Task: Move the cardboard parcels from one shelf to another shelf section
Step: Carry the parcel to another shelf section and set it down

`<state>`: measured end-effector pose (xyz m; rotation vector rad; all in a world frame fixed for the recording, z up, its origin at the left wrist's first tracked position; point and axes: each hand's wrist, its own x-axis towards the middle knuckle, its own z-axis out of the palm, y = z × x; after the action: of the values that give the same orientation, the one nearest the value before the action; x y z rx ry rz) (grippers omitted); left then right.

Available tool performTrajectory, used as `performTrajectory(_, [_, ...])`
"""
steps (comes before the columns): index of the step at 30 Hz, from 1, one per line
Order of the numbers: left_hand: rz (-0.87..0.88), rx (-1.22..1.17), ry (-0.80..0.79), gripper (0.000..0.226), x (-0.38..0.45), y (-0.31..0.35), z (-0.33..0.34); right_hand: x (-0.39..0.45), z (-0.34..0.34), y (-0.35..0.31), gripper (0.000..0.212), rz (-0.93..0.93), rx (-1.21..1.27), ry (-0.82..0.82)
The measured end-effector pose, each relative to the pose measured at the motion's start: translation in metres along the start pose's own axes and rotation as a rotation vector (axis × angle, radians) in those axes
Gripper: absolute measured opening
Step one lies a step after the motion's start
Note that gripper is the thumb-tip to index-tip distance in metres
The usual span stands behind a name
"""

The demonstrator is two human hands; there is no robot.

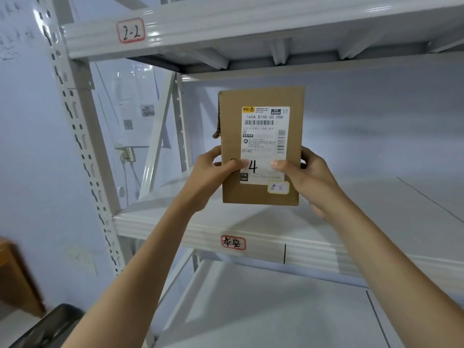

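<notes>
A flat brown cardboard parcel (261,101) with a white shipping label stands upright in front of me, held just above the middle shelf board (351,212) of a white metal rack. My left hand (213,172) grips its lower left edge, thumb across the label. My right hand (311,174) grips the lower right edge the same way. The parcel's bottom edge hovers close over the shelf's front part; whether it touches the board I cannot tell.
The shelf's front beam carries a red-framed handwritten tag (233,242). The upper beam bears a tag reading 2-2 (130,30). A slotted upright post (82,146) stands at the left. A lower shelf board (276,310) lies below. A dark object (47,327) and brown furniture (15,277) sit bottom left.
</notes>
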<state>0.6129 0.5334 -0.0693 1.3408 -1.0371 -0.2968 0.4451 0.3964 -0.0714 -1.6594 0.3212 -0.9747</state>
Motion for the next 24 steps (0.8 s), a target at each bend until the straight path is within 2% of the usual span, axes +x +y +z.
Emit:
performTrajectory(4, [0.014, 0.003, -0.059, 0.061, 0.001, -0.005, -0.017, -0.011, 0.018, 0.001, 0.027, 0.011, -0.013, 0.073])
performTrajectory(9, [0.0, -0.018, -0.122, 0.072, -0.005, -0.016, -0.039, -0.03, 0.043, 0.003, 0.044, 0.001, -0.069, 0.136])
performTrajectory(13, [0.013, -0.003, -0.135, 0.084, -0.011, -0.028, -0.051, -0.045, 0.055, 0.009, 0.05, -0.012, -0.109, 0.168])
performTrajectory(19, [0.008, 0.028, -0.117, 0.09, -0.023, -0.039, -0.054, -0.057, 0.064, 0.018, 0.036, 0.015, -0.156, 0.167])
performTrajectory(24, [0.027, 0.052, -0.103, 0.095, -0.022, -0.041, -0.053, -0.052, 0.066, 0.018, 0.038, 0.028, -0.184, 0.154])
